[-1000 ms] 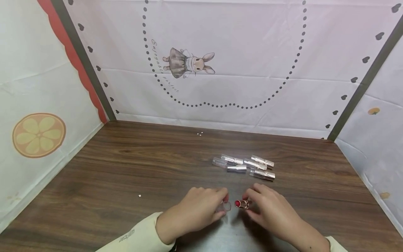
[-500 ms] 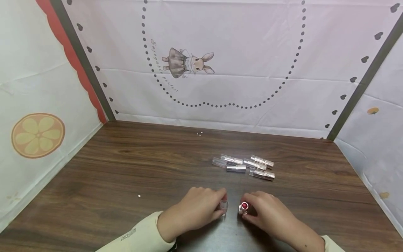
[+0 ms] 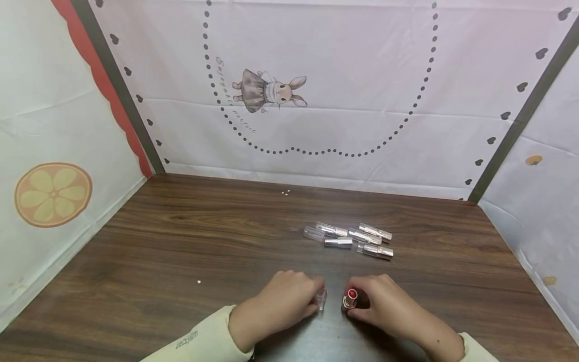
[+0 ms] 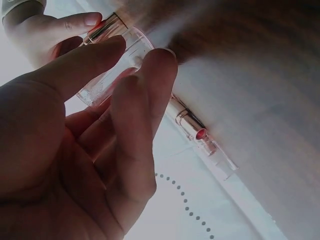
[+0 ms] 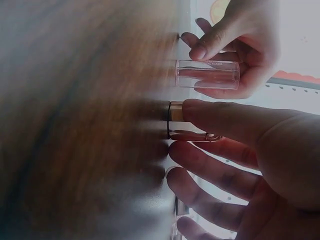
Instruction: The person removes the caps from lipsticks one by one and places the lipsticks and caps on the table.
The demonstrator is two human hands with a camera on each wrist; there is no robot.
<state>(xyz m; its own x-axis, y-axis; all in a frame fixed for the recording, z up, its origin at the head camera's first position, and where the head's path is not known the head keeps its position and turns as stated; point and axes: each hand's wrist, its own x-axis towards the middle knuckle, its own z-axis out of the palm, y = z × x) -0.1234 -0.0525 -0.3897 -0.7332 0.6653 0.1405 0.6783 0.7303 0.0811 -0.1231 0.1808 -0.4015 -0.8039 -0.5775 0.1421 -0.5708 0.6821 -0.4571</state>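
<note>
A clear lipstick cap (image 3: 321,300) is pinched between the thumb and fingers of my left hand (image 3: 285,301). In the right wrist view the cap (image 5: 209,75) stands upright, close to the tabletop. My right hand (image 3: 389,306) grips an uncapped lipstick (image 3: 350,299) by its rose-gold base, red tip pointing up. Seen from the right wrist, the base (image 5: 177,111) appears to rest on the table. A small gap separates cap and lipstick. My fingers hide part of both.
Several capped lipsticks (image 3: 375,251) lie behind my hands on the wooden table (image 3: 181,241). Beside them are a loose clear cap (image 3: 313,233) and a shiny capless tube (image 3: 338,242). White specks (image 3: 199,282) dot the table; a printed cloth (image 3: 344,85) walls the back and sides.
The lipstick has turned from lying sideways, tip toward the cap, to upright. The cap has tipped upright too. Both hands keep their hold and have shifted only slightly.
</note>
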